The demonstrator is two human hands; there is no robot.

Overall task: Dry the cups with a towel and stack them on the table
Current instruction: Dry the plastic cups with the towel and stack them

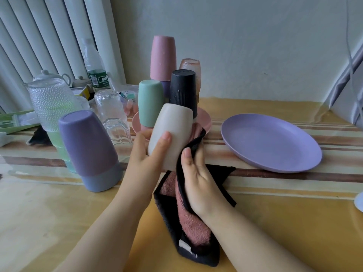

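Above the bench (255,222) at centre, our left hand (149,154) grips the cream cup (172,126); our right hand (196,173) clutches the towel (188,218), hiding the cup's mouth. At 10 o'clock, the bottle (94,63) label is unreadable.

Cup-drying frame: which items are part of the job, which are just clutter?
Job: beige cup in left hand; towel held by right hand; purple cup stack; green cup, pink cup and black cup on pink plate.
Clutter: purple plate, water bottle, glass teapot.
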